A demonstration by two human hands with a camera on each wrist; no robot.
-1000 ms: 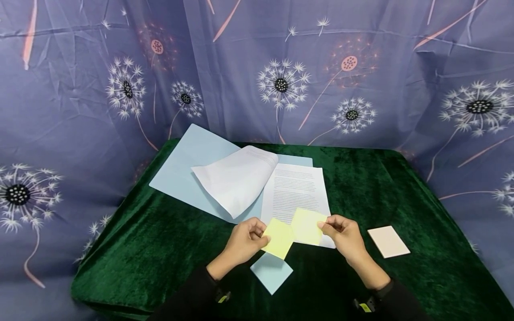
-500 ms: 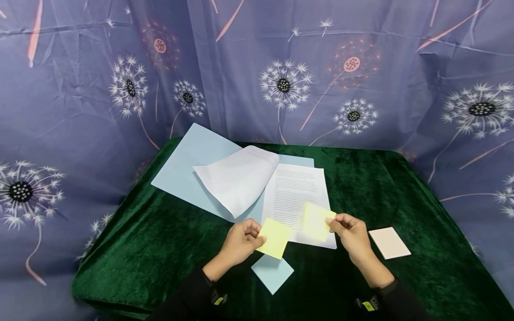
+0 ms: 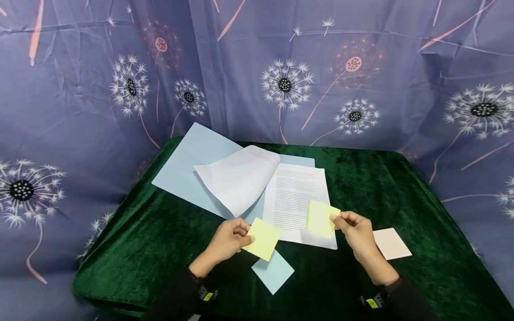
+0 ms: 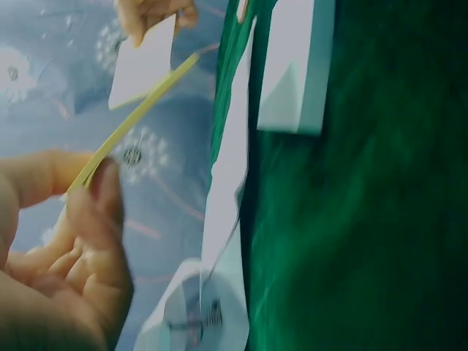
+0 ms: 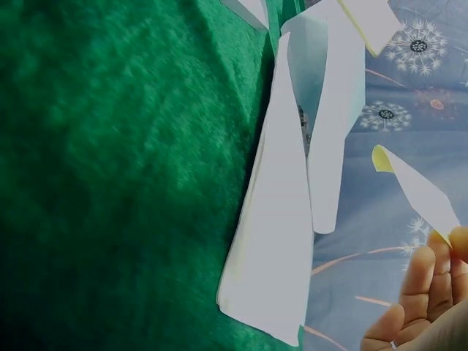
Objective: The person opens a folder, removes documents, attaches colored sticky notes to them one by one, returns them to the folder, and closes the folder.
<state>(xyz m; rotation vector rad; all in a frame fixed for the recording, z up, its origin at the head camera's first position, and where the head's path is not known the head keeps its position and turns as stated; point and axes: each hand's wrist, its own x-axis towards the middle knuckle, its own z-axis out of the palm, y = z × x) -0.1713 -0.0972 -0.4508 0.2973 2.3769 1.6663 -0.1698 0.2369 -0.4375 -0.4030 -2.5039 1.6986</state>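
In the head view my left hand (image 3: 229,240) pinches a yellow sticky note pad (image 3: 263,240) by its left edge, thumb on top. Seen edge-on in the left wrist view, the pad (image 4: 139,113) has a thin stack's thickness. My right hand (image 3: 355,234) pinches a single yellow sticky note (image 3: 321,218) at its right corner, over the lower part of a printed sheet (image 3: 297,187). Its free end curls in the right wrist view, where the sticky note (image 5: 420,186) looks one sheet thin. Pad and note are apart.
A light blue folder (image 3: 184,165) lies open behind, with a white page (image 3: 237,178) curled over to the left. A blue pad (image 3: 273,272) lies near the front. A pale pink pad (image 3: 393,244) lies at the right on the green cloth (image 3: 152,249). A patterned curtain hangs behind.
The hands have drawn apart. My left hand has moved left with the pad, and my right hand right and slightly away with the note. The overlap between the yellow pieces is gone.
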